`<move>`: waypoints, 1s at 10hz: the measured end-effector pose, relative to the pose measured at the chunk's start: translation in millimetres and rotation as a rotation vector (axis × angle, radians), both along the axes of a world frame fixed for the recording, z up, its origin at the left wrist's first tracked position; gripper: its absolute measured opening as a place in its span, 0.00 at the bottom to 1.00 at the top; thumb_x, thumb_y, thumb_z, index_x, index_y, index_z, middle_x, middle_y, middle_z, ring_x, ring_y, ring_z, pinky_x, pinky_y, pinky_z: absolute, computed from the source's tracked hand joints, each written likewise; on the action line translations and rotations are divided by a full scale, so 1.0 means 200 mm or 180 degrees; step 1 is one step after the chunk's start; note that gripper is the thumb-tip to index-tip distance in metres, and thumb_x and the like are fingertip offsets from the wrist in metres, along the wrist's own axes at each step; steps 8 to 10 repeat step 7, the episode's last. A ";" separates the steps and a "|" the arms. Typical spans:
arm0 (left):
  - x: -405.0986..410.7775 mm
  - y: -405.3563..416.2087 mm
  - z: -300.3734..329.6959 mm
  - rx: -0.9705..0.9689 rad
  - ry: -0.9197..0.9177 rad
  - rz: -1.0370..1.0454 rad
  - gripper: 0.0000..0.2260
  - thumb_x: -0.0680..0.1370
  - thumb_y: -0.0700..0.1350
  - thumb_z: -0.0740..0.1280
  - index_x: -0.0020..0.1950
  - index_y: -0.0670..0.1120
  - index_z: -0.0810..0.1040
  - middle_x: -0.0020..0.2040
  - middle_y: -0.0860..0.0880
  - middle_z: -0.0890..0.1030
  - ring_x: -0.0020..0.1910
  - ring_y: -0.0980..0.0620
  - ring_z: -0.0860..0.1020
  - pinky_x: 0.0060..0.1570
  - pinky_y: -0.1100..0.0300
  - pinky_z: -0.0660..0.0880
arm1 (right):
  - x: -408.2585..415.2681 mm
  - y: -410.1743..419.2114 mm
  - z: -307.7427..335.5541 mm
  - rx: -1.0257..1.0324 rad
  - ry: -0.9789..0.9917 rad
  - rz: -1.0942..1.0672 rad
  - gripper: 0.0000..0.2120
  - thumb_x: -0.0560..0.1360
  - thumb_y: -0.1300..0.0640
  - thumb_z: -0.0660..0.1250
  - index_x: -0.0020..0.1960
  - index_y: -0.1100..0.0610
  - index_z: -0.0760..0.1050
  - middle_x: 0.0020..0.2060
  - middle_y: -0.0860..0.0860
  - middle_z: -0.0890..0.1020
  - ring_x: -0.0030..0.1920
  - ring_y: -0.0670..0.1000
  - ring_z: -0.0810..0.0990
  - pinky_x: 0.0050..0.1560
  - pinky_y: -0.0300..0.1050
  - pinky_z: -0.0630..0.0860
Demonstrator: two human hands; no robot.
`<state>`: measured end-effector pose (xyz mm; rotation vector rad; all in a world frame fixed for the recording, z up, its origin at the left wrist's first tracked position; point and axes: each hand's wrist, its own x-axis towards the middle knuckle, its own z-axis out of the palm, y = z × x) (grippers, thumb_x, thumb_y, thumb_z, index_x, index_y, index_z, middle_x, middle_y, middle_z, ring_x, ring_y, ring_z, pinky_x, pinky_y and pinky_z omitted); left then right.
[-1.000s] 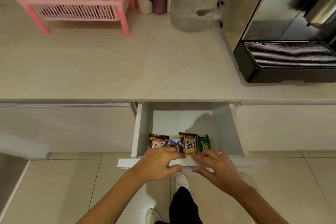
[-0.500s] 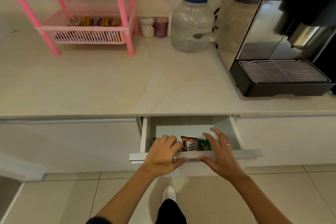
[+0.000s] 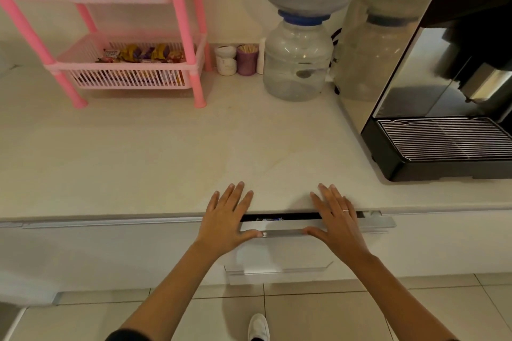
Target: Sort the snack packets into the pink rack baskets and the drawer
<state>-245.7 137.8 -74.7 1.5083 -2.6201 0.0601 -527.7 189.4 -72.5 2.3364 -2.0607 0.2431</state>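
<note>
Pale bench [image 3: 166,152] overhead; drawer [image 3: 288,230] front, lying crosswise, was pressed by both flat, spread hands, left hand [image 3: 225,219] and right hand [image 3: 336,219] equally near, nothing gripped.

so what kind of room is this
Most likely a kitchen or office pantry: a pale countertop carries a coffee machine with a drip tray, a water dispenser bottle, and a pink rack holding snack packets.

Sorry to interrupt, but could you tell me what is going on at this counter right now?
A person presses the drawer shut with the left hand and right hand flat on its front. Only a narrow gap is left, with a snack packet showing inside. More packets sit in the pink rack baskets.
</note>
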 end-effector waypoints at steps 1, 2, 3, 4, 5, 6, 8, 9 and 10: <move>0.04 -0.10 0.00 -0.0124 -0.0035 -0.0131 0.35 0.72 0.71 0.56 0.74 0.54 0.65 0.74 0.43 0.67 0.71 0.42 0.68 0.65 0.43 0.69 | 0.00 -0.07 -0.03 -0.0132 -0.0034 0.0010 0.32 0.75 0.34 0.48 0.68 0.54 0.70 0.67 0.58 0.73 0.67 0.61 0.71 0.63 0.60 0.70; 0.06 -0.14 -0.01 -0.0243 0.0008 -0.0244 0.32 0.73 0.68 0.60 0.73 0.55 0.66 0.73 0.44 0.68 0.70 0.42 0.70 0.63 0.45 0.71 | 0.01 -0.10 -0.06 -0.0217 -0.0068 -0.0096 0.27 0.74 0.36 0.52 0.66 0.50 0.70 0.63 0.58 0.74 0.62 0.60 0.74 0.59 0.58 0.72; 0.09 -0.17 -0.04 -0.0449 0.0050 -0.0389 0.29 0.74 0.63 0.63 0.72 0.55 0.67 0.72 0.44 0.69 0.69 0.43 0.72 0.63 0.46 0.72 | 0.01 -0.13 -0.09 -0.0458 -0.0099 -0.0201 0.22 0.73 0.40 0.57 0.63 0.48 0.70 0.60 0.57 0.74 0.58 0.59 0.74 0.56 0.57 0.70; 0.10 -0.18 -0.06 -0.0488 0.0018 -0.0405 0.29 0.73 0.61 0.66 0.73 0.55 0.67 0.72 0.44 0.69 0.69 0.43 0.71 0.63 0.46 0.72 | 0.01 -0.14 -0.10 -0.0619 -0.0052 -0.0190 0.21 0.73 0.40 0.57 0.62 0.48 0.70 0.59 0.57 0.74 0.56 0.59 0.74 0.54 0.57 0.69; 0.09 -0.17 -0.04 -0.0427 0.0012 -0.0380 0.29 0.73 0.60 0.67 0.73 0.55 0.67 0.73 0.44 0.69 0.70 0.43 0.70 0.64 0.46 0.71 | 0.01 -0.14 -0.12 -0.0748 0.0036 -0.0122 0.21 0.76 0.37 0.53 0.61 0.48 0.71 0.58 0.57 0.73 0.55 0.59 0.73 0.53 0.57 0.68; 0.10 -0.16 -0.02 -0.0401 0.0108 -0.0443 0.27 0.75 0.61 0.64 0.72 0.55 0.68 0.73 0.45 0.68 0.70 0.44 0.69 0.66 0.46 0.70 | 0.02 -0.15 -0.11 -0.0660 -0.0038 -0.0038 0.26 0.73 0.33 0.55 0.60 0.49 0.73 0.57 0.56 0.74 0.56 0.58 0.73 0.53 0.55 0.67; 0.13 -0.16 0.01 0.0100 0.0653 -0.0409 0.28 0.77 0.66 0.56 0.73 0.54 0.67 0.74 0.49 0.66 0.73 0.48 0.65 0.70 0.48 0.63 | 0.07 -0.17 -0.08 -0.0602 -0.0290 0.0083 0.28 0.71 0.29 0.56 0.56 0.49 0.76 0.54 0.51 0.75 0.55 0.54 0.74 0.53 0.50 0.65; 0.13 -0.16 0.01 0.0100 0.0653 -0.0409 0.28 0.77 0.66 0.56 0.73 0.54 0.67 0.74 0.49 0.66 0.73 0.48 0.65 0.70 0.48 0.63 | 0.07 -0.17 -0.08 -0.0602 -0.0290 0.0083 0.28 0.71 0.29 0.56 0.56 0.49 0.76 0.54 0.51 0.75 0.55 0.54 0.74 0.53 0.50 0.65; 0.13 -0.16 0.01 0.0100 0.0653 -0.0409 0.28 0.77 0.66 0.56 0.73 0.54 0.67 0.74 0.49 0.66 0.73 0.48 0.65 0.70 0.48 0.63 | 0.07 -0.17 -0.08 -0.0602 -0.0290 0.0083 0.28 0.71 0.29 0.56 0.56 0.49 0.76 0.54 0.51 0.75 0.55 0.54 0.74 0.53 0.50 0.65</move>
